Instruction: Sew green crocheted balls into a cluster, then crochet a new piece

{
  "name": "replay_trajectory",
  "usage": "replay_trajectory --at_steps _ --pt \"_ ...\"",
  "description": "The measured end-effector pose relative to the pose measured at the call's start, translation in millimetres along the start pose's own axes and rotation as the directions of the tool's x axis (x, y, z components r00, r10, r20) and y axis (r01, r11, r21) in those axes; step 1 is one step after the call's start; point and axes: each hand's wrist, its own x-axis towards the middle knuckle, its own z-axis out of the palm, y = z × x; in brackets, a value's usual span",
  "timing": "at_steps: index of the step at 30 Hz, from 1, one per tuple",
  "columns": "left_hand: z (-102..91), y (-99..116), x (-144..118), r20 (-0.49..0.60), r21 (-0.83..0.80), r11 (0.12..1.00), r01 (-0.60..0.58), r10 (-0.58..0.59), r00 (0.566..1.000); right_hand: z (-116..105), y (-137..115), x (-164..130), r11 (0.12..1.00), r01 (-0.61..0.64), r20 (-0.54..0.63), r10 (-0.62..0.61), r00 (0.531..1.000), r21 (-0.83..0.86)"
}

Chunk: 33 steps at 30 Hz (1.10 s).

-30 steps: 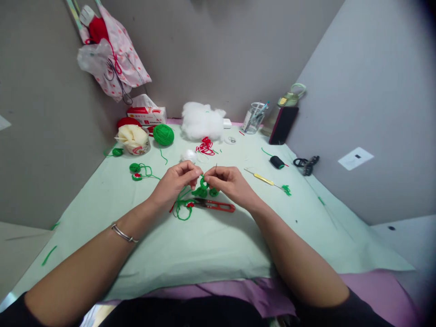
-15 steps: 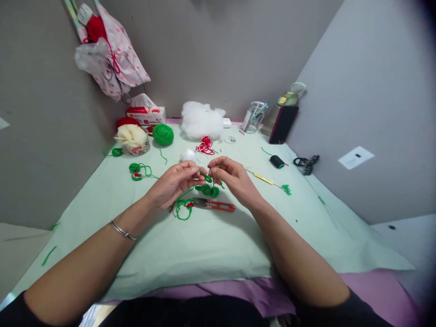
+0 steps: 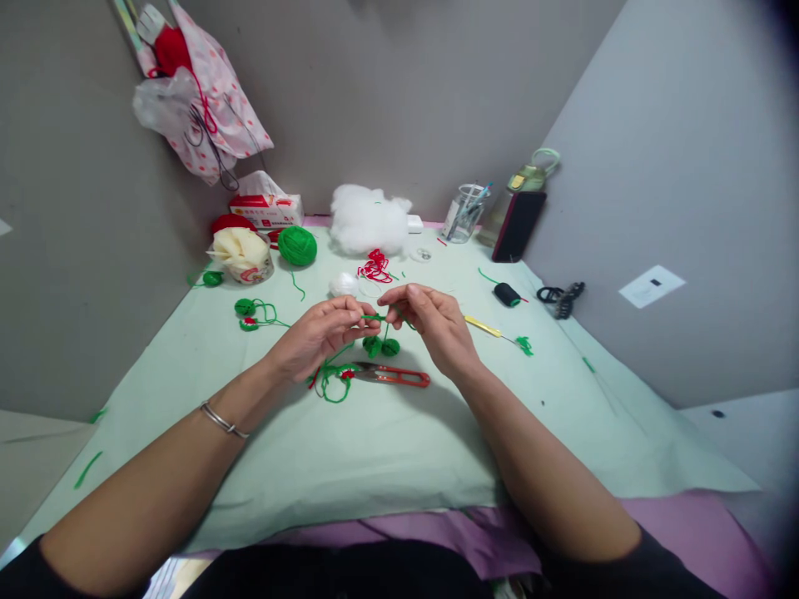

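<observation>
Green yarn strand (image 3: 373, 317) pinched taut between both hands above the worktop (image 3: 387, 449).

Left hand (image 3: 321, 333) and right hand (image 3: 430, 320) are close together, fingertips clamped on the strand's ends, with small round crocheted green pieces (image 3: 380, 345) dangling just under it. Too hard a pull could snap the thin fibre or loosen the soft knitted rounds; slack could snag the red-handled snips (image 3: 393, 376) lying directly below. Whether a needle is held I cannot tell. Farther off: a fuzzy green yarn ball (image 3: 297, 245), fluffy white stuffing (image 3: 368, 218), tangled red thread (image 3: 375, 267), a slim yellow-handled hook (image 3: 483, 326).
</observation>
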Motion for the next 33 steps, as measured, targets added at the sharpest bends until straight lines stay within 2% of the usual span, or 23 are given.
replay_trajectory --at_steps 5,10,15,26,33 --pt "1.4 -0.6 0.6 -0.002 0.017 1.0 -0.008 0.008 1.0 -0.8 -2.3 -2.3 0.989 0.079 -0.052 -0.086 0.995 -0.128" --pt "0.3 -3.4 1.3 0.03 0.053 0.998 -0.026 0.025 0.999 1.5 -4.1 -2.1 0.997 0.06 0.003 -0.06 0.998 -0.057" --pt "-1.9 -6.2 1.2 0.057 0.046 0.998 -0.049 0.046 0.997 3.2 -4.7 -1.0 0.999 0.02 -0.012 -0.021 1.0 -0.047" --pt "0.6 -4.7 0.5 0.06 0.1 0.993 -0.069 0.063 0.996 5.6 -4.3 -2.5 0.999 0.009 0.064 -0.006 0.998 -0.048" --pt "0.5 -5.9 1.0 0.078 0.092 0.992 -0.085 0.078 0.994 6.9 -3.6 -1.5 0.997 0.026 0.071 -0.022 0.997 -0.066"
